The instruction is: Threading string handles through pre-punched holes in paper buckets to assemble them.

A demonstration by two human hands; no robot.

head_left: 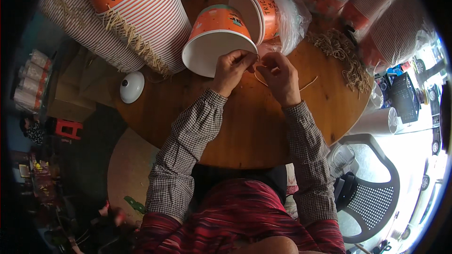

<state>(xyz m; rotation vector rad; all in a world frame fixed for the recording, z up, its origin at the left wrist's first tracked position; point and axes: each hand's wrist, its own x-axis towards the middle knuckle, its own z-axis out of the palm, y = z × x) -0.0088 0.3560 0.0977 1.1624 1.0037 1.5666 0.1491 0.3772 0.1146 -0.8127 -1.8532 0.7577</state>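
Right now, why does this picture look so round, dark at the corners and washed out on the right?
Head view: a fisheye lens, so the round wooden table's edge bulges and the corners go black; daylight blows out the lower right beyond the mesh chair; the left side lies in deep shadow; the hands, left and right, and the orange paper bucket look reasonably sharp.

String end (257, 64) hidden between pinching fingers (245, 59) (bucket rim (221, 42) partly covered)
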